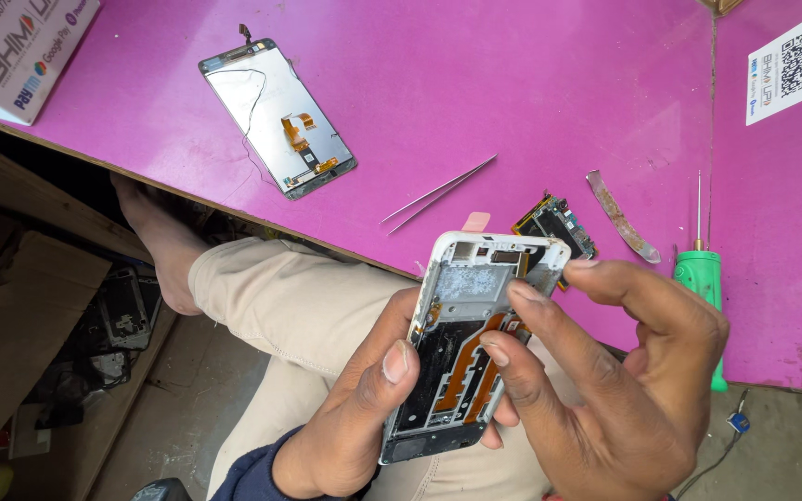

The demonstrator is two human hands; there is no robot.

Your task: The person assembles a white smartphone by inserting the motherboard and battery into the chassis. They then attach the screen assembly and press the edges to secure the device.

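A single head-worn view was given, aimed steeply downward from close above the hands [475, 390], with the pink tabletop [475, 83] lying just beyond them.

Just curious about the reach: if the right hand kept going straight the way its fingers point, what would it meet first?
The right hand points up-left, fingertips already on the opened phone frame; that comes first. Depth beyond is unclear.
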